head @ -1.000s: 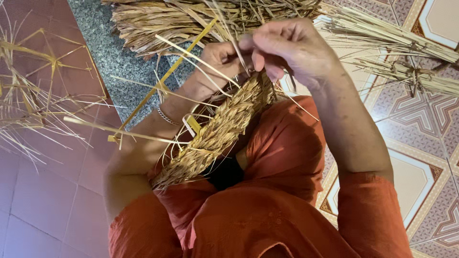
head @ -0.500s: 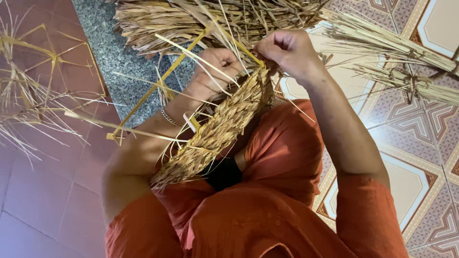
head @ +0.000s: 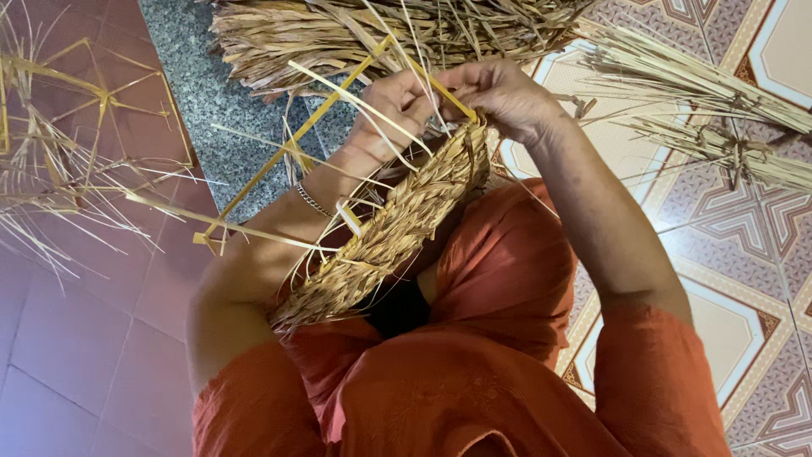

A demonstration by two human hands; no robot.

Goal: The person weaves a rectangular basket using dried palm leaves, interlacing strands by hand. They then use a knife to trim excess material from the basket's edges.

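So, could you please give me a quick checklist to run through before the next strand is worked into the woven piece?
1. Left hand grips the loose strands at the top edge: ok.
2. Right hand pinches at the same edge: ok.
3. Woven piece rests across the lap: ok.
4. Yellow frame strip stands free of the weave: ok.
5. Spare straw bundle lies just beyond the hands: ok.
6. Which strand is pinched: cannot tell.

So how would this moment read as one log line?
left hand: pinching straw | right hand: pinching straw | woven mat: on lap, edge being worked
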